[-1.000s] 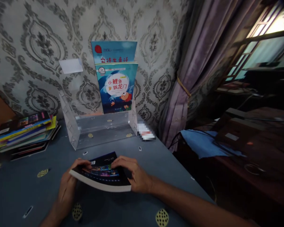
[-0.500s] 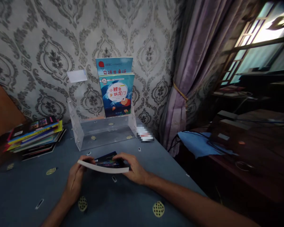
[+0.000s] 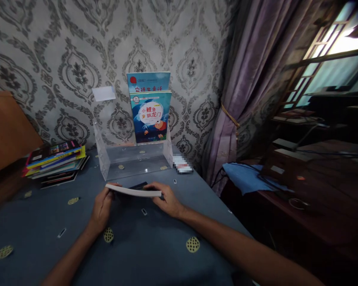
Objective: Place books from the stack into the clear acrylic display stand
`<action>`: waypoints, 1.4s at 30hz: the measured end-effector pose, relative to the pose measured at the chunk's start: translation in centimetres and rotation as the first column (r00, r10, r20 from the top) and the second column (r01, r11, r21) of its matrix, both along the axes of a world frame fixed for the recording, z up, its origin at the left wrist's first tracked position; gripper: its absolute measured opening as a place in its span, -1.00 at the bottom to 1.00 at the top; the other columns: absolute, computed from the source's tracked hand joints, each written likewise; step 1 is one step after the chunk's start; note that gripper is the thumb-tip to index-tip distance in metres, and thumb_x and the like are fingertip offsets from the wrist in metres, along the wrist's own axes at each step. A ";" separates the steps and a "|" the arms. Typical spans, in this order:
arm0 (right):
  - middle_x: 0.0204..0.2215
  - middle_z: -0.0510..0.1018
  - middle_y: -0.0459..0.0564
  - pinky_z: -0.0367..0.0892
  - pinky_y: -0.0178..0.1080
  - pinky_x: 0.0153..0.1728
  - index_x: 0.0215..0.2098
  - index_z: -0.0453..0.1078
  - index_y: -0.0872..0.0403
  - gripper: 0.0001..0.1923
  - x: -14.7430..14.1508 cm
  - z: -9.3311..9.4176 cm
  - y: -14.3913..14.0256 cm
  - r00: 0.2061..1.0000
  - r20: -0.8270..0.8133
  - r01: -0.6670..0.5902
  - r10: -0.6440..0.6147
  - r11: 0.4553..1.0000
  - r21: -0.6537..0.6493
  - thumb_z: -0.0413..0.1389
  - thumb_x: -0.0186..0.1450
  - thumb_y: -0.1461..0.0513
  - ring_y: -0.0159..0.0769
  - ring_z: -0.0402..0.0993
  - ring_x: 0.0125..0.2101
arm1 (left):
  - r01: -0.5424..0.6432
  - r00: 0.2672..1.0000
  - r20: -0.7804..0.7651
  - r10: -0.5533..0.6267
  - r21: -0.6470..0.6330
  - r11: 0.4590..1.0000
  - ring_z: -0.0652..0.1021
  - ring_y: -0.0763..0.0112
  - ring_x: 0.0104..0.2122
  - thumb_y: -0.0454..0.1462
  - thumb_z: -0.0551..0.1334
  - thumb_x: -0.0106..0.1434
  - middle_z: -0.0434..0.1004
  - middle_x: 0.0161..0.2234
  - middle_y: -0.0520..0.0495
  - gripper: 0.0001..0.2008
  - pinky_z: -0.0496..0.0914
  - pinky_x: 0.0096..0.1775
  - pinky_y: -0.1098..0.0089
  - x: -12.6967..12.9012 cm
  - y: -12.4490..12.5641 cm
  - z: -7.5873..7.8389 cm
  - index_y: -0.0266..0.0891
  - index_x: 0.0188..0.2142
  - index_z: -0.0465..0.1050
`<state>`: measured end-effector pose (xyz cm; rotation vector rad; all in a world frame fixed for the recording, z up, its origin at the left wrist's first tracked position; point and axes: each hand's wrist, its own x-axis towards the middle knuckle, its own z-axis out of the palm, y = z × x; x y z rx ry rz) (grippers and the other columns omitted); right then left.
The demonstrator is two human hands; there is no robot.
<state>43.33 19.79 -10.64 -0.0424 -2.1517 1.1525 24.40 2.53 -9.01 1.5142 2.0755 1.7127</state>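
Observation:
Between my two hands is a thin dark-covered book (image 3: 134,192), its white page edge toward me and slightly bowed. My left hand (image 3: 103,204) grips its left end, and my right hand (image 3: 165,199) holds the right end with the thumb on top. Most of the cover is hidden by the tilt. Beyond the book stands a clear acrylic display rack (image 3: 131,163) with stepped sides. On its upper right, a blue children's book (image 3: 151,119) leans upright in front of another blue book (image 3: 149,80).
A stack of books (image 3: 58,161) lies at the left on the blue patterned tablecloth (image 3: 155,250). A blurred white item (image 3: 181,164) sits right of the rack. A purple curtain (image 3: 241,87) hangs by the table's right edge, with a blue cloth (image 3: 247,176) and cables beyond.
The book has tilted so that less of its dark cover shows, and both hands appear slightly higher in view. The camera view has shifted a little to the left.

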 end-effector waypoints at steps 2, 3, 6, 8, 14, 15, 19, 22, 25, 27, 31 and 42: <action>-0.16 0.62 0.03 0.38 -0.18 -0.07 -0.05 0.48 0.09 -0.66 0.0 0.1 -0.1 1.000 0.006 0.016 -0.016 1.000 -0.002 0.05 0.22 0.32 -0.21 0.53 -0.16 | -0.005 1.000 -0.006 0.005 -0.001 1.000 0.42 0.28 -0.38 -0.02 0.02 0.34 0.37 -0.45 0.01 -0.60 0.36 -0.28 0.34 -0.1 0.0 -0.1 -0.23 -0.19 0.48; -0.18 0.62 0.02 0.39 -0.19 -0.09 -0.06 0.49 0.09 -0.68 0.0 0.2 -0.2 1.000 0.008 0.024 -0.024 1.000 -0.004 0.05 0.24 0.31 -0.21 0.53 -0.18 | -0.006 1.000 -0.013 0.006 -0.002 1.000 0.43 0.28 -0.38 -0.01 0.01 0.34 0.37 -0.46 0.01 -0.60 0.35 -0.29 0.34 -0.1 0.0 -0.2 -0.23 -0.18 0.48; -0.24 0.61 -0.01 0.39 -0.21 -0.15 -0.06 0.49 0.10 -0.71 0.0 0.3 -0.4 0.999 0.020 0.039 -0.039 0.999 -0.002 0.04 0.29 0.26 -0.25 0.52 -0.26 | -0.027 0.999 -0.034 0.027 -0.003 1.000 0.44 0.28 -0.38 -0.02 0.00 0.35 0.41 -0.45 -0.01 -0.59 0.35 -0.29 0.34 -0.2 0.0 -0.4 -0.23 -0.17 0.48; -0.27 0.60 -0.01 0.39 -0.21 -0.16 -0.08 0.50 0.10 -0.73 -0.1 0.3 -0.4 0.999 0.017 0.034 -0.034 0.999 -0.002 0.03 0.32 0.24 -0.26 0.50 -0.29 | -0.049 0.998 -0.042 0.049 0.001 0.999 0.45 0.28 -0.39 -0.01 0.00 0.36 0.43 -0.45 -0.01 -0.59 0.36 -0.30 0.33 -0.2 0.0 -0.5 -0.23 -0.19 0.48; -0.25 0.61 0.00 0.39 -0.17 -0.10 -0.12 0.50 0.10 -0.76 -0.3 -0.2 -0.4 0.999 -0.024 0.022 -0.022 1.000 -0.020 0.05 0.33 0.23 -0.22 0.51 -0.23 | -0.105 0.993 -0.048 0.107 0.050 0.993 0.49 0.26 -0.37 0.04 0.00 0.35 0.46 -0.43 -0.02 -0.53 0.40 -0.24 0.30 0.4 0.1 -0.5 -0.26 -0.18 0.50; -0.25 0.61 0.00 0.39 -0.18 -0.09 -0.12 0.50 0.10 -0.76 -0.4 -0.3 -0.4 0.999 -0.024 0.029 -0.029 0.999 -0.020 0.05 0.33 0.23 -0.23 0.52 -0.23 | -0.109 0.993 -0.048 0.111 0.052 0.993 0.50 0.25 -0.35 0.04 -0.01 0.35 0.47 -0.41 -0.02 -0.52 0.41 -0.22 0.30 0.5 0.1 -0.5 -0.27 -0.17 0.50; -0.26 0.60 0.01 0.39 -0.17 -0.08 -0.13 0.50 0.13 -0.76 -0.6 -0.6 -0.3 0.999 -0.037 0.039 -0.039 0.999 -0.011 0.04 0.33 0.24 -0.22 0.52 -0.22 | -0.139 0.989 -0.041 0.142 0.059 0.989 0.50 0.26 -0.37 0.07 -0.01 0.35 0.47 -0.42 -0.03 -0.50 0.41 -0.23 0.29 0.6 0.1 -0.6 -0.26 -0.16 0.49; -0.27 0.61 0.00 0.39 -0.19 -0.09 -0.13 0.51 0.12 -0.76 -0.7 -0.5 -0.4 0.998 -0.039 0.053 -0.053 0.998 -0.015 0.05 0.31 0.27 -0.23 0.52 -0.23 | -0.142 0.989 -0.032 0.144 0.050 0.989 0.49 0.27 -0.40 0.05 0.00 0.34 0.46 -0.43 -0.02 -0.53 0.41 -0.26 0.29 0.5 0.1 -0.7 -0.25 -0.20 0.48; -0.26 0.62 0.00 0.39 -0.21 -0.09 -0.12 0.51 0.11 -0.76 -0.6 -0.3 -0.5 0.999 -0.017 0.049 -0.049 0.999 -0.022 0.07 0.30 0.30 -0.24 0.53 -0.23 | -0.148 0.989 -0.025 0.149 0.044 0.988 0.49 0.27 -0.39 0.05 0.00 0.34 0.47 -0.43 -0.03 -0.54 0.41 -0.28 0.30 0.5 0.0 -0.5 -0.24 -0.20 0.48; -0.24 0.63 0.01 0.38 -0.21 -0.09 -0.10 0.51 0.10 -0.75 -0.5 -0.2 -0.5 0.999 -0.014 0.039 -0.039 0.999 -0.029 0.08 0.30 0.31 -0.24 0.53 -0.22 | -0.156 0.987 -0.028 0.157 0.037 0.987 0.49 0.27 -0.39 0.05 0.00 0.33 0.47 -0.45 -0.02 -0.53 0.40 -0.28 0.30 0.5 0.0 -0.4 -0.24 -0.20 0.48; -0.23 0.63 0.00 0.39 -0.21 -0.09 -0.12 0.52 0.09 -0.75 -0.4 -0.1 -0.5 0.999 -0.004 0.035 -0.035 0.999 -0.040 0.08 0.27 0.33 -0.24 0.54 -0.21 | -0.165 0.985 -0.035 0.166 0.027 0.986 0.48 0.26 -0.40 0.06 -0.01 0.33 0.46 -0.46 -0.03 -0.52 0.40 -0.30 0.29 0.4 0.1 -0.2 -0.24 -0.20 0.48; -0.24 0.63 0.01 0.39 -0.22 -0.10 -0.12 0.51 0.09 -0.75 -0.3 0.0 -0.5 0.999 0.000 0.043 -0.043 0.998 -0.049 0.08 0.26 0.32 -0.23 0.53 -0.22 | -0.170 0.985 -0.023 0.171 0.039 0.985 0.48 0.27 -0.40 0.08 0.01 0.32 0.47 -0.45 -0.03 -0.53 0.40 -0.32 0.31 0.2 0.2 -0.6 -0.23 -0.23 0.48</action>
